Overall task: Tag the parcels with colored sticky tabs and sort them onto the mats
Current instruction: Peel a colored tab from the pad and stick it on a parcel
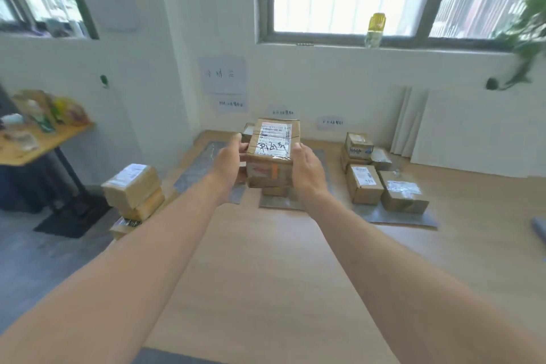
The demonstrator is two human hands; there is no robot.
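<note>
Floor mats, three, grey, in a row along the far wall (pixel 369 89):
- left mat (pixel 204 165), bare where visible;
- middle mat (pixel 280 203), bearing at least one low parcel (pixel 274 190);
- right mat (pixel 399 217), bearing a cluster of brown boxes (pixel 365 183).

Stack (pixel 133 186) of brown parcels, well apart at left; tabs not discernible.

Held parcel (pixel 273 156): brown taped carton, carried in the air at full reach, directly over the middle mat and the low parcel there. Gap between the two not clear from this angle. Long axis apparently pointing away from the body, toward the wall. Top face tipped slightly toward the camera.

Left hand (pixel 229 161): clasping the carton's left side, fingers curled round its far edge.

Right hand (pixel 307 170): clasping the right side, fingers wrapped down that face. Neither hand nearer; load shared evenly.

Judged next: a straight lowering onto the middle mat's pile, little sideways travel. Some risk of landing askew on the box beneath.

Shipping label (pixel 274 139): white, on the top face, print plus bold black handwriting, not legible.

Orange tab (pixel 274 170): small, upright, stuck on the near face between the two hands; tagging apparently done.
</note>
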